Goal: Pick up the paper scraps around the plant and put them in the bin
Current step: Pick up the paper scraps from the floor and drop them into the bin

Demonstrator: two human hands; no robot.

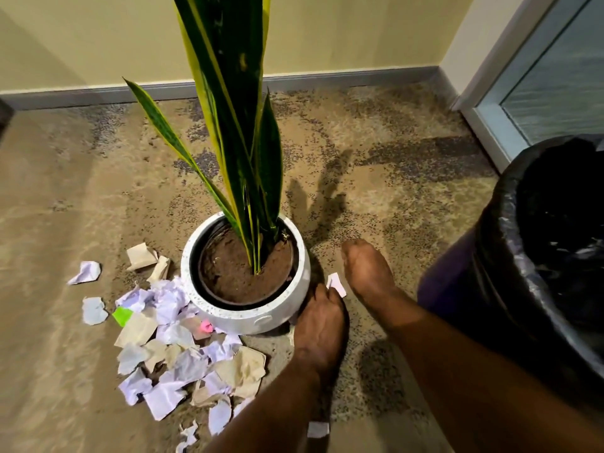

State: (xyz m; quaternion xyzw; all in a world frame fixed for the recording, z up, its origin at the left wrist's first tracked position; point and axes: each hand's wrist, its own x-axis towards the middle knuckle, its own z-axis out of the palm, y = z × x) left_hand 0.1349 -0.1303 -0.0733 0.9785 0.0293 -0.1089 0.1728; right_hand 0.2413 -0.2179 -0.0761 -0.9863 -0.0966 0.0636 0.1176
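**Left hand at a scrap beside the pot**

Nearest, the left forearm (261, 416) crosses above a stray white scrap (317, 429) on the carpet (392, 191). The left hand (322, 325) reaches down by the right side of the plant's white pot (248, 318). Its fingertips seem to pinch a small white scrap (336, 283), probably chosen because it lies closest to the bin (496, 256). The right hand (366, 269) hovers just beside it, back up; I cannot tell whether its fingers are curled. The black-lined bin stands at the right. Most paper scraps (170, 351) lie heaped left of and in front of the pot. They are crumpled and torn, in white, lilac and tan, with green and pink bits.
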